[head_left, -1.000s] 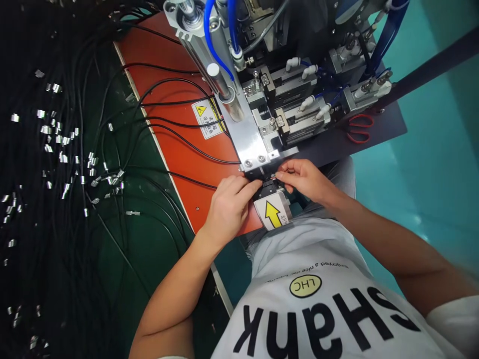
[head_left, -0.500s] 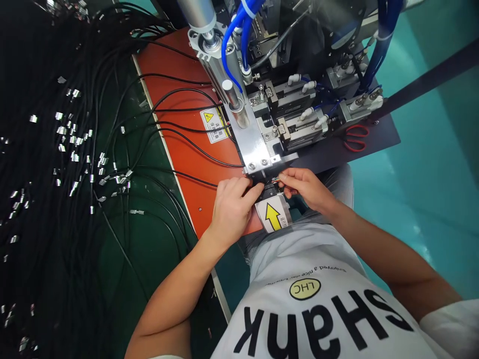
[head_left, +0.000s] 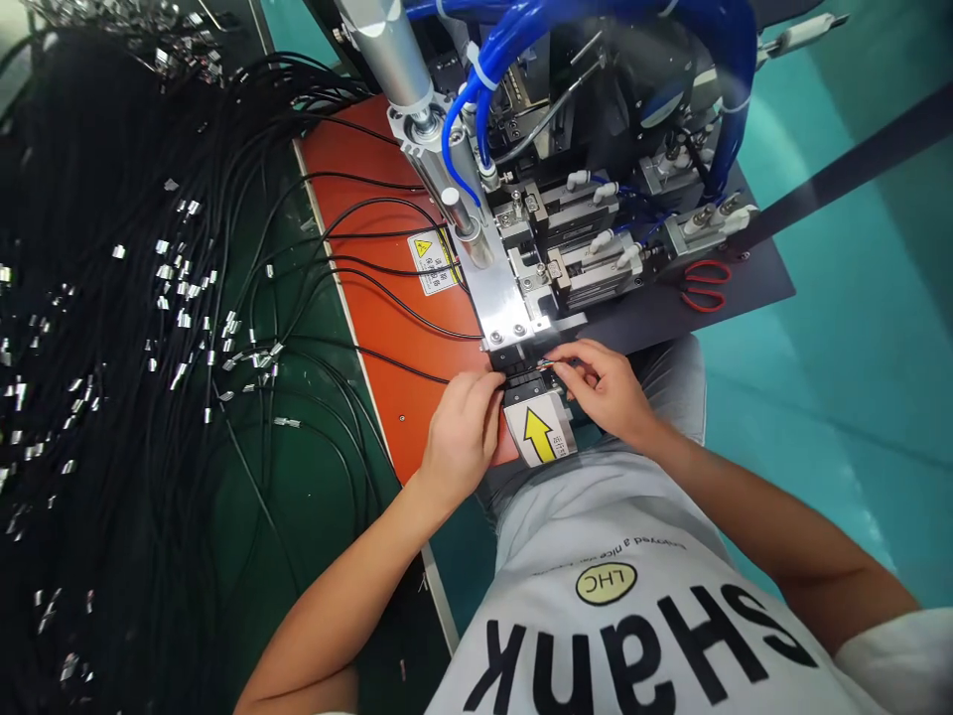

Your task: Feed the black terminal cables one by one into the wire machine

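A black cable (head_left: 402, 365) runs across the orange base to my left hand (head_left: 463, 427), whose thumb and fingers are closed on it at the left side of a small black fixture (head_left: 526, 389). On the fixture's other side my right hand (head_left: 607, 389) pinches the thin coloured wires (head_left: 546, 364) at the cable's end. Below the fixture sits a block with a yellow arrow label (head_left: 539, 434). Just above both hands is the machine's metal plate (head_left: 502, 298). My fingers hide part of the cable and the wire tips.
More black cables (head_left: 372, 204) lead from the machine over the orange base (head_left: 387, 328). A large pile of cables with shiny metal ends (head_left: 186, 288) covers the green table at left. Red-handled scissors (head_left: 706, 286) lie at right, near pneumatic cylinders (head_left: 596, 273) and blue hoses (head_left: 726, 119).
My left thumb has drawn back from the top of the fixture to its left edge. The right hand still pinches the wires, slightly lower and further left. The camera view has shifted a little.
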`<state>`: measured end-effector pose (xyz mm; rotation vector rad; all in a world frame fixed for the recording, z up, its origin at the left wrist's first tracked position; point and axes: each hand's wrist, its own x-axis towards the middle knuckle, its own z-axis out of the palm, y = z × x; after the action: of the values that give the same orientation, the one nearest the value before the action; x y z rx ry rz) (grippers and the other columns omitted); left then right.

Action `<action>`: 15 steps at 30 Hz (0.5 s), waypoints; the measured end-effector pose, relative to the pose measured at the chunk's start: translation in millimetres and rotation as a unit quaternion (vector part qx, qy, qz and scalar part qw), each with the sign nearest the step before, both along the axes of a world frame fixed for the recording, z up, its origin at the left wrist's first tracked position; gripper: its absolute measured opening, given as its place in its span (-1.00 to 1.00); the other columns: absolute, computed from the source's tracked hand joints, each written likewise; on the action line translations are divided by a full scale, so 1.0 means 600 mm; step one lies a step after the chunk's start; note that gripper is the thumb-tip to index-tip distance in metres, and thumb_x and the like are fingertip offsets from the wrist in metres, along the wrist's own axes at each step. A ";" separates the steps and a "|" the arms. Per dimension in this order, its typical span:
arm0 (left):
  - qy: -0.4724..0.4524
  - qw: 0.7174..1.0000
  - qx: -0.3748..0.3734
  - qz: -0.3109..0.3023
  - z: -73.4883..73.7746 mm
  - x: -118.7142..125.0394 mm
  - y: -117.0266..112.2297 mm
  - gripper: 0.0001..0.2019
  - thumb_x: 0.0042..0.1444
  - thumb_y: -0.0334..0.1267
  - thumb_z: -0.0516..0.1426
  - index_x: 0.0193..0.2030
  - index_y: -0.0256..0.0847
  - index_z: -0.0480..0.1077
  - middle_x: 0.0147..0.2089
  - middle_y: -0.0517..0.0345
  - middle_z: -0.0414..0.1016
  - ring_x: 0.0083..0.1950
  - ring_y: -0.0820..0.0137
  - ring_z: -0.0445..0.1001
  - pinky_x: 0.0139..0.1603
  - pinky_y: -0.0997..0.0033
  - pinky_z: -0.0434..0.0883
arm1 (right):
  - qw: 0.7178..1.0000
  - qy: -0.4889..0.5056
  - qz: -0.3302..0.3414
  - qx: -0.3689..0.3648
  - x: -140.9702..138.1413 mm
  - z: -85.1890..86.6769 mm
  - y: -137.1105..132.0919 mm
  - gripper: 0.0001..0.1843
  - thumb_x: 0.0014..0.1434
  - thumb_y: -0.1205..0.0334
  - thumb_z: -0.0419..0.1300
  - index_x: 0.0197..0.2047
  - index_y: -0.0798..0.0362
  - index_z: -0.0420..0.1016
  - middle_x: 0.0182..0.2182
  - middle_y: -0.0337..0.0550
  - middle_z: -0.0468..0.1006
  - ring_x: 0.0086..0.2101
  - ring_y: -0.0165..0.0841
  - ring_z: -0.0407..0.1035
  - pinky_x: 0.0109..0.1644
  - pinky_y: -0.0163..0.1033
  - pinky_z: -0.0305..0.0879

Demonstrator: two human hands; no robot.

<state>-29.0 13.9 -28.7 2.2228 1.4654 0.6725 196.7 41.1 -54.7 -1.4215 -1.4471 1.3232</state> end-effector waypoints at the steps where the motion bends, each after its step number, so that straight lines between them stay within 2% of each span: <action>1: 0.002 1.000 0.001 0.011 0.001 -0.005 -0.005 -0.71 0.31 -0.39 0.03 0.13 -0.20 0.36 -0.01 -0.08 0.45 0.01 0.28 0.44 0.05 0.22 0.47 | 1.000 0.008 -0.005 -0.018 0.000 -0.001 0.000 -0.75 0.26 0.08 0.19 -0.08 0.02 0.56 -0.19 -0.15 0.55 -0.50 -0.47 0.39 -0.39 -0.29 0.28; 4: 0.030 0.999 0.021 0.032 0.000 -0.021 -0.019 -0.66 0.30 -0.37 0.04 0.19 -0.17 0.36 0.07 -0.13 0.41 0.08 0.22 0.43 0.07 0.15 0.47 | 0.993 0.068 -0.015 -0.096 -0.002 -0.009 0.008 -0.70 0.23 -0.01 0.22 -0.15 0.05 0.54 -0.28 -0.18 0.56 -0.53 -0.47 0.37 -0.39 -0.28 0.30; 7: 0.058 0.997 0.047 0.012 -0.005 -0.034 -0.031 -0.57 0.30 -0.41 0.03 0.28 -0.12 0.30 0.11 -0.16 0.43 0.13 0.16 0.41 0.10 0.04 0.45 | 0.983 0.110 -0.018 -0.143 -0.008 -0.016 0.017 -0.68 0.18 -0.05 0.26 -0.28 0.07 0.51 -0.37 -0.20 0.54 -0.53 -0.47 0.36 -0.35 -0.29 0.32; 11: 0.098 0.993 0.062 -0.015 -0.013 -0.036 -0.045 -0.47 0.30 -0.46 -0.02 0.39 -0.15 0.17 0.17 -0.23 0.41 0.21 0.10 0.37 0.14 -0.03 0.44 | 0.976 0.141 -0.031 -0.161 -0.014 -0.019 0.021 -0.72 0.13 0.01 0.32 -0.33 0.07 0.48 -0.49 -0.29 0.47 -0.56 -0.49 0.32 -0.38 -0.32 0.27; 15: 0.105 0.991 0.077 -0.006 -0.014 -0.032 -0.053 -0.43 0.28 -0.48 -0.02 0.42 -0.16 0.12 0.22 -0.27 0.37 0.26 0.06 0.34 0.19 -0.08 0.43 | 0.973 0.153 -0.036 -0.169 -0.018 -0.016 0.016 -0.70 0.09 0.00 0.34 -0.33 0.08 0.49 -0.47 -0.27 0.49 -0.57 -0.49 0.32 -0.40 -0.32 0.23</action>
<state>-48.3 -17.9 -37.3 2.4832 1.5440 0.5813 185.9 50.9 -64.4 -1.3851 -0.9929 1.7149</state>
